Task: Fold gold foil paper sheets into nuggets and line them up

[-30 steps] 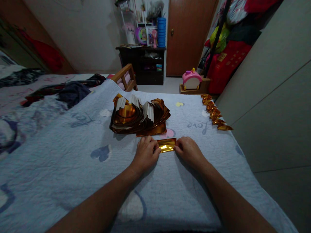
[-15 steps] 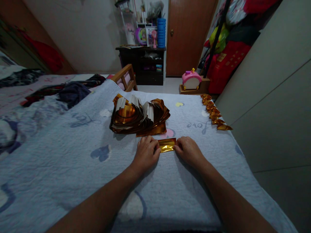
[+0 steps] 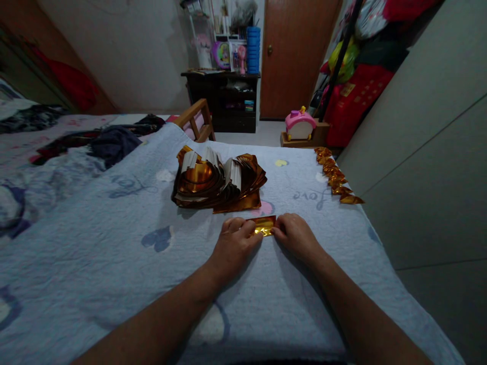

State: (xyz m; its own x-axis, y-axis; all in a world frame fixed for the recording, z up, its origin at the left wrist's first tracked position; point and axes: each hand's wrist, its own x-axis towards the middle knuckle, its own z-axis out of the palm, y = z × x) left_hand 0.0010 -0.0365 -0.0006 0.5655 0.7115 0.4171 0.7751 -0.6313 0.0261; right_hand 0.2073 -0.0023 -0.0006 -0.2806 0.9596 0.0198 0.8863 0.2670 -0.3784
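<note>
A folded strip of shiny gold foil paper (image 3: pixel 267 223) lies on the bed cover in front of me. My left hand (image 3: pixel 235 241) covers its left part, the thumb along the near edge and the fingers closed over the top. At the right end my right hand (image 3: pixel 296 234) pinches the strip between thumb and fingers. Just beyond my hands sits a thick bundle of gold foil sheets (image 3: pixel 201 175), bent into curves with pale undersides showing. Several folded gold foil pieces (image 3: pixel 335 177) stand in a row near the bed's right edge.
The pale blue quilt (image 3: pixel 171 284) spreads under everything. Dark crumpled clothes (image 3: pixel 114 144) lie at the far left. Past the bed's end are a wooden chair (image 3: pixel 196 121), a pink toy (image 3: pixel 300 123) and a dark cabinet (image 3: pixel 232 104). A pale wardrobe (image 3: pixel 429 167) borders the right side.
My left hand has slid to the right along the foil strip, its thumb and fingers now covering more of it. My right hand keeps its pinch in the same spot.
</note>
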